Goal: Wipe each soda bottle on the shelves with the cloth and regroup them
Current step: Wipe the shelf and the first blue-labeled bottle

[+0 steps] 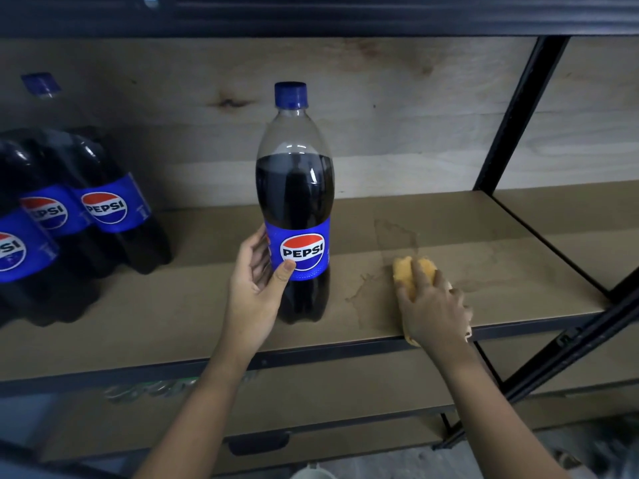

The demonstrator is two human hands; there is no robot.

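Note:
A tall Pepsi bottle (294, 202) with a blue cap and blue label stands upright in the middle of the brown shelf board (193, 305). My left hand (257, 281) grips it at the label, thumb across the front. To its right my right hand (434, 305) presses a yellow cloth (408, 271) onto the shelf near the front edge, fingers spread over it. Damp streaks (387, 236) mark the board around the cloth. A group of several Pepsi bottles (79, 209) stands at the left of the same shelf.
A pale wooden back panel (397, 108) closes the shelf behind. Black metal uprights (511, 119) stand at the right, with another shelf bay beyond them. An upper shelf rail (311, 19) runs overhead. A lower shelf (311, 392) lies beneath the front edge.

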